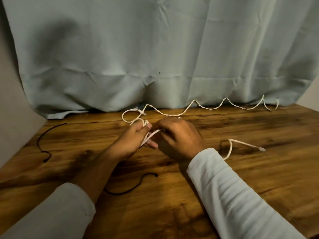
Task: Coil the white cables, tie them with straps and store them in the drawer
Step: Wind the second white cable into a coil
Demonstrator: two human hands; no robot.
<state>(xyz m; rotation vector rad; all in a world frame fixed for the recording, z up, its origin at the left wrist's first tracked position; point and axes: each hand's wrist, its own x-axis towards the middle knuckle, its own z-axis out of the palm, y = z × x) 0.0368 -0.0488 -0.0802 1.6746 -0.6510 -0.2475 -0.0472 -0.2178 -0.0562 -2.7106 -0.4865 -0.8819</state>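
- white cable (152, 134) sits mid-table (259, 178), with a few loops bunched in the left hand (133, 138), fingers curled round them
- right hand (179, 137) pinches the strand just beside it
- coiling step, early on i'd say: a long wavy run trails to 2 o'clock along the curtain (155, 49), and a loose end lies at 3 o'clock
- next up: draw that slack in and lay even loops, no twists
- black cord (39, 140) at 9 o'clock and a second black cord (131, 191) at 6, maybe the straps, can't tell
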